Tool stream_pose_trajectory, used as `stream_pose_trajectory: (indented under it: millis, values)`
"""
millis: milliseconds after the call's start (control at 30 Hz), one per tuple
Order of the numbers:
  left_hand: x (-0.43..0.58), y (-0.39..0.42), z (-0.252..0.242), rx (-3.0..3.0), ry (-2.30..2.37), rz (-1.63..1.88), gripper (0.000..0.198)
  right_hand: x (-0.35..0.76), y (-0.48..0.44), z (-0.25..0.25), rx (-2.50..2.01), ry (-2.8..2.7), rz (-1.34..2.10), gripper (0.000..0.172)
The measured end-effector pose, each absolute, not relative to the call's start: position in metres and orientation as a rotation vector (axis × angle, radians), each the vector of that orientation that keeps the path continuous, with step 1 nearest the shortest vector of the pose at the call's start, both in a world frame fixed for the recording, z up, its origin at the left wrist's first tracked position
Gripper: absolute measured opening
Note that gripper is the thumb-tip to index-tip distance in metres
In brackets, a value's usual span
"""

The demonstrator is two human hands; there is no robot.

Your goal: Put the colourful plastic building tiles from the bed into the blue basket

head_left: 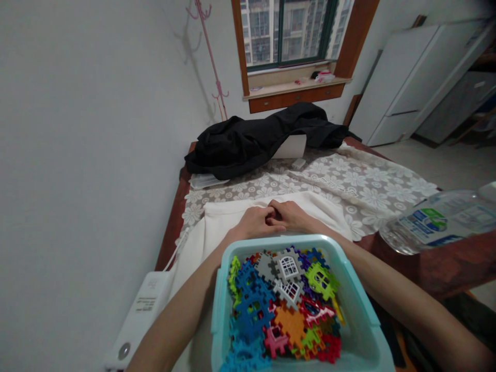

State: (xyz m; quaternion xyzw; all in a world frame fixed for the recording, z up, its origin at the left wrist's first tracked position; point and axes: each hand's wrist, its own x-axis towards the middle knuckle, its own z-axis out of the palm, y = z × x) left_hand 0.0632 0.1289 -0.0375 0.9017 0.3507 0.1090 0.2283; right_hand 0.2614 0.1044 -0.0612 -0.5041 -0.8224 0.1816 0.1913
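My left hand and my right hand meet on a white cloth, just beyond the far rim of a light blue plastic bin. Both have curled fingers that touch each other, and no object shows between them. My forearms pass on either side of the bin. Inside it lie many flat toothed plastic building pieces: blue ones at the left, an orange one in the middle, grey ones with white windows at the back, and a lime green one at the right.
A large clear bottle lies tilted at the right. Black fabric covers the far end of the table, partly over a white box. A white power strip sits at the left by the wall. A patterned tablecloth lies beneath.
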Motion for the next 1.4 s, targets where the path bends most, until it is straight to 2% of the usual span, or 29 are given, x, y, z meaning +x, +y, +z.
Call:
stream_pose_trajectory:
  millis: [333, 733, 1000, 1233, 1400]
  values:
    - [0.063, 0.132, -0.044, 2.488, 0.954, 0.330, 0.048, 0.263, 0.105, -0.063, -1.400, -2.323, 0.499, 0.022]
    - [0.064, 0.132, -0.044, 2.505, 0.954, 0.319, 0.043, 0.264, 0.108, -0.065, -1.384, -2.327, 0.510, 0.026]
    - [0.064, 0.132, -0.040, 2.445, 0.972, 0.319, 0.042, 0.266, 0.108, -0.070, -1.358, -2.312, 0.527, 0.040]
    - [0.064, 0.137, -0.051, 2.298, 0.863, 0.573, 0.047, 0.268, 0.110, -0.077, -1.266, -2.216, 0.595, 0.058]
    - [0.064, 0.144, -0.059, 2.108, 0.807, 0.632, 0.046, 0.269, 0.115, -0.085, -1.272, -2.291, 0.489, 0.070]
